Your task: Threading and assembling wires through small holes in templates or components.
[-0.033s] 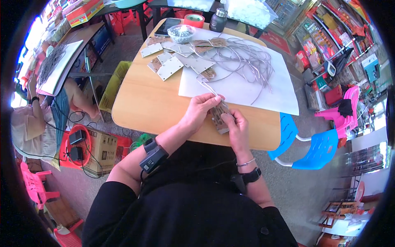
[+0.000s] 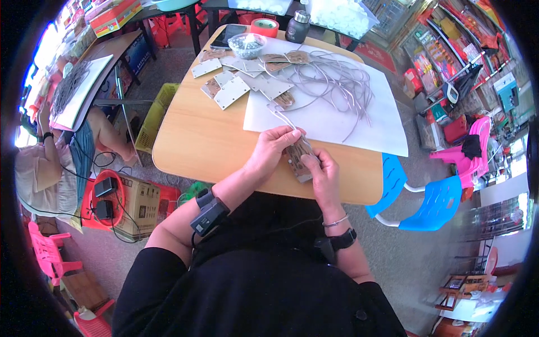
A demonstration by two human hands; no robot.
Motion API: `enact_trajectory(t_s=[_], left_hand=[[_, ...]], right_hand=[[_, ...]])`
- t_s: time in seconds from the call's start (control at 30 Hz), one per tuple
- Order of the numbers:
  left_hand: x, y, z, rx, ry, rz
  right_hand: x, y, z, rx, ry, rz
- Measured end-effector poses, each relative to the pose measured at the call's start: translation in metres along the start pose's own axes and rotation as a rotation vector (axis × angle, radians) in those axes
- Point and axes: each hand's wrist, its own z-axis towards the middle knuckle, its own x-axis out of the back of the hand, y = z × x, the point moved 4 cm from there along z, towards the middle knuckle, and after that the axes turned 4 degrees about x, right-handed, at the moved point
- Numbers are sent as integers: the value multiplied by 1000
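I see my left hand [image 2: 273, 150] and right hand [image 2: 321, 171] both grasping one brown board [image 2: 299, 157] at the counter [image 2: 202, 140] edge, with many plates [image 2: 230, 91] and grey cords [image 2: 337, 84] left unworked, I judge

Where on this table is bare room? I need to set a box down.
The bare wood of the table left of the white sheet, below the grey plates, is free. The sheet's right part is open too. The far edge is crowded: plates, grey cords, a bowl.
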Motion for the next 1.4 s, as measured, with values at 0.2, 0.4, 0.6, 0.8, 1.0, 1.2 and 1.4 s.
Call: enact_trajectory(t_s=[0.2, 0.4, 0.6, 0.8, 1.0, 1.2, 1.4], left_hand=[[4, 1, 1, -53, 25, -5], [5, 1, 3, -78, -6, -73], [-10, 6, -7, 3, -45, -64], [-1, 1, -2, -122, -123, 75], [0, 2, -2, -180, -102, 153], [-4, 3, -5, -92, -26, 138], [-6, 38, -22, -298, -128, -23]], right_hand=[[2, -5, -1, 63, 10, 37], [0, -14, -9, 178, 82, -294], [5, -13, -15, 248, 205, -285], [-4, -15, -14, 229, 255, -56], [7, 0, -10, 269, 146, -164], [4, 3, -11, 115, 178, -76], [23, 9, -9, 135, 237, 203]])
